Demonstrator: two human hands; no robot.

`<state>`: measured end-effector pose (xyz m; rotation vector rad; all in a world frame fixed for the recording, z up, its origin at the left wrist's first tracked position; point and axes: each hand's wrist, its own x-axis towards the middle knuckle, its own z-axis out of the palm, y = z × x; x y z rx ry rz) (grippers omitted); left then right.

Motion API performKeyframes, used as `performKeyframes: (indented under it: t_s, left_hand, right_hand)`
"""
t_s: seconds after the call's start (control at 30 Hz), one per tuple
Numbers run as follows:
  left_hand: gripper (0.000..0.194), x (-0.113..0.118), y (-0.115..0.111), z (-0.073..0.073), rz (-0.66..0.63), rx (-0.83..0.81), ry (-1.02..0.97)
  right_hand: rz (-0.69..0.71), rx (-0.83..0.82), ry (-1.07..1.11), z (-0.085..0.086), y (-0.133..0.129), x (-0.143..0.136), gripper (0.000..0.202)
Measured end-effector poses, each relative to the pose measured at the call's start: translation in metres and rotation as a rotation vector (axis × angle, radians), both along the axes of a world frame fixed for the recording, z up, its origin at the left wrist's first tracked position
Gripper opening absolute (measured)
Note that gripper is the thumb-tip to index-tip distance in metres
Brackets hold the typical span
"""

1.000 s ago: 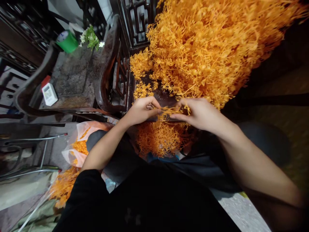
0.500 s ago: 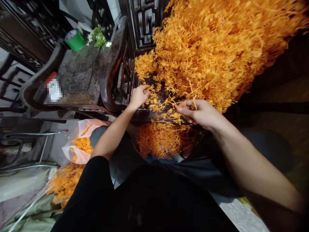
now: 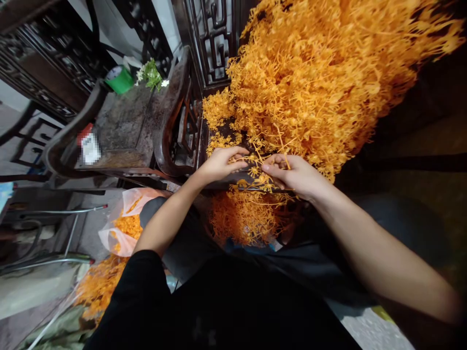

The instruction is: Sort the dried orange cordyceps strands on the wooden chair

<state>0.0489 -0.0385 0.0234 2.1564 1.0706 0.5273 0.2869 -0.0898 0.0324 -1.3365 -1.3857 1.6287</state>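
Observation:
My right hand (image 3: 292, 175) is closed on a thin orange sprig (image 3: 263, 181), whose small curly tips hang over the dark seat's front edge. Just left of it, my left hand (image 3: 226, 163) has its thumb and fingers around the tip of one orange branch. Behind both hands a large heap of orange sprigs (image 3: 310, 87) covers the seat, with a smaller clump (image 3: 218, 108) at its left side. Below the seat edge, between the knees, lies another orange mass (image 3: 244, 216).
On the wooden chair (image 3: 120, 116) at left are green tape (image 3: 119, 79), a white-flowered sprig (image 3: 151, 75) and a red-and-white packet (image 3: 90, 147). A pale plastic bag (image 3: 114, 239) with orange pieces stands on the floor, near more orange sprigs (image 3: 102, 284).
My left hand has moved right, closer to my right hand, and now pinches a branch. My right hand has shifted slightly left with the sprig. The camera view has tilted a little.

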Motion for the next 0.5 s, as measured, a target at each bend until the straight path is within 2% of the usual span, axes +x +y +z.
performKeyframes:
  t_s: [0.1, 0.23, 0.33, 0.5]
  left_hand:
    - [0.034, -0.004, -0.002, 0.010, -0.018, 0.143, 0.247]
    - [0.033, -0.005, -0.006, 0.019, -0.068, 0.314, 0.517]
    - [0.036, 0.001, -0.004, 0.014, -0.061, 0.391, 0.578]
    - [0.037, 0.020, 0.008, -0.003, -0.020, 0.399, 0.572]
  right_hand:
    - [-0.019, 0.004, -0.025, 0.000, -0.001, 0.000, 0.036]
    - [-0.016, -0.004, -0.158, 0.006, -0.002, 0.003, 0.031]
    - [-0.010, -0.021, -0.312, 0.016, -0.003, 0.011, 0.026]
    - [0.025, -0.051, -0.449, 0.027, 0.000, 0.022, 0.025]
